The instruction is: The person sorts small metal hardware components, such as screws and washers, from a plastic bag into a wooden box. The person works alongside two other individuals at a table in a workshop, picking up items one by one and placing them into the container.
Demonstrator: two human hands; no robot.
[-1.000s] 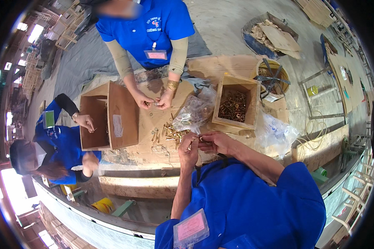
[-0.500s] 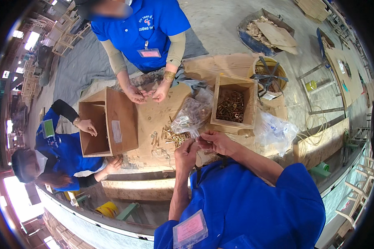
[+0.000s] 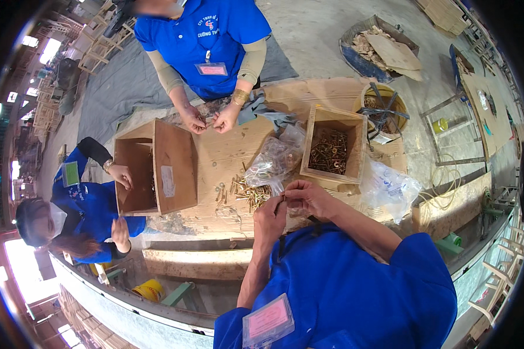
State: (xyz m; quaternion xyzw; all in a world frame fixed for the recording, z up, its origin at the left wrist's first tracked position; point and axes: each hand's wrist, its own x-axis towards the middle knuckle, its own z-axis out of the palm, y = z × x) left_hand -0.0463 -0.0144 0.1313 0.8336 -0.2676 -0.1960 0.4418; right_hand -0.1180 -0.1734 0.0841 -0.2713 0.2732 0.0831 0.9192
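Screws [image 3: 251, 193] are being sorted on a wooden table [image 3: 227, 154]; something small, not discernible, is being pinched between left hand [image 3: 272, 212] and right hand [image 3: 305, 196], likely needing bagging.

Furniture workshop, plywood worktable [image 3: 233, 157], wooden box of screws [image 3: 332, 148], stacked chair frames [image 3: 43, 116]

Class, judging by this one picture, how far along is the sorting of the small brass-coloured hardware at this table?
Done: a clear bag lying on the table already looks filled. In hand: the left hand and right hand meet over a small piece, too tiny to identify. Left: a loose pile of screws and a wooden box that holds many more.
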